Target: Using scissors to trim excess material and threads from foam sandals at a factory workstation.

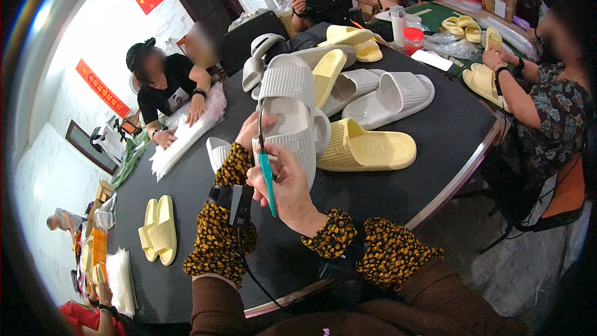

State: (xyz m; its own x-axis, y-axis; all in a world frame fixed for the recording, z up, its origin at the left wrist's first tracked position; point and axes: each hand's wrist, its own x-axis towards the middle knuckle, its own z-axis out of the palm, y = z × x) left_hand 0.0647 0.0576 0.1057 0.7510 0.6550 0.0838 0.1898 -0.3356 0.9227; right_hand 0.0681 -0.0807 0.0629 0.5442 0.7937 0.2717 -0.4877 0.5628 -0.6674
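My left hand (249, 130) is closed round the side of a light grey ribbed slide sandal (287, 78), which stands up over the black table. In my closed right hand (287, 190) is a teal-handled tool (266, 174) with a thin dark metal end, lying against the sandal's side; its exact kind I cannot make out. Another ribbed grey part shows just behind my right fingers, partly hidden. Right of the hands lies a yellow slide sandal (367, 146) on the table. Beyond it rests a grey slide sandal (390, 101), and a yellow one (328, 78) leans on edge.
More grey and yellow sandals are heaped at the table's far side. At the left lies a yellow pair (158, 230). A person presses on clear plastic bags (193, 127); another at the right handles yellow sandals (482, 84). A red-lidded jar (413, 40) stands far right.
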